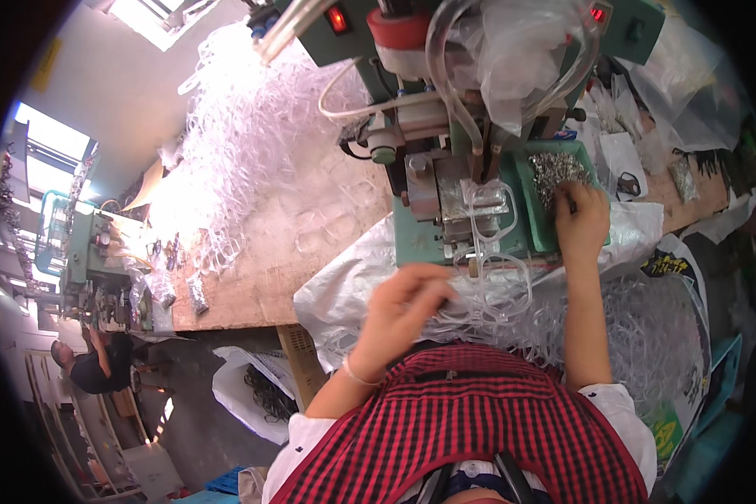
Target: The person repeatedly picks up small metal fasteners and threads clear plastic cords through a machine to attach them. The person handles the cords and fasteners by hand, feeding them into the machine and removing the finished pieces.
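My right hand [583, 220] reaches into a green tray [542, 220] on the machine's right side. Its fingers are bent together at a heap of small shiny metal pieces [556, 172]; whatever they pinch is hidden. My left hand [405, 304], smeared by motion, is in front of the machine, beside some clear plastic loops [506, 290]. Whether it holds anything cannot be made out. Another clear plastic loop piece [493, 210] lies on the metal work block of the green machine [412, 231], beneath its press head.
A large pile of clear plastic strips [244, 134] covers the bench's far left. More clear strips [647, 336] fill a sack at my right. Black-handled scissors [628, 185] lie right of the tray. A co-worker [101, 363] sits at another machine [92, 260] on the far left.
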### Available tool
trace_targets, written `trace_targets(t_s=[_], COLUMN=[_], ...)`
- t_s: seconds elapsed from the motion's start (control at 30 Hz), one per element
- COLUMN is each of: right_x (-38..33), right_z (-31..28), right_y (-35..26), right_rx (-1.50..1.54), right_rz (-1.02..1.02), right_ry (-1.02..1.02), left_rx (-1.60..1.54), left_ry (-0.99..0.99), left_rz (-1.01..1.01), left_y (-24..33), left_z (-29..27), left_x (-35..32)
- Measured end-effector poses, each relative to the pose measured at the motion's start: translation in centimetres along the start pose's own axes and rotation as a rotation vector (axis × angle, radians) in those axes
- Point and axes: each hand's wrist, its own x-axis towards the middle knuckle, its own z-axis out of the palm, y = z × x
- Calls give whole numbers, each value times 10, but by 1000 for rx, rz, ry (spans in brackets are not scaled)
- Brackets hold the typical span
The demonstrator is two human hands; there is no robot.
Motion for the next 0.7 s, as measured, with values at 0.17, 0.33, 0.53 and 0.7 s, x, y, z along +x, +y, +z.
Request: trace_targets(t_s=[0.17, 0.33, 0.53, 0.7], right_x=[2, 15, -15, -31], right_z=[-3, -5, -24, -49], right_y=[20, -4, 9, 19], right_rx=[110, 328, 357, 463], right_rz=[-82, 49, 183, 335], right_ry=[76, -35, 24, 0], left_rx=[293, 1410, 1654, 1573], left_ry=[732, 574, 540, 456], left_rz=[293, 306, 101, 146], left_y=[7, -41, -116, -99], left_z=[-97, -195, -235, -220], left_x=[37, 100, 125, 107])
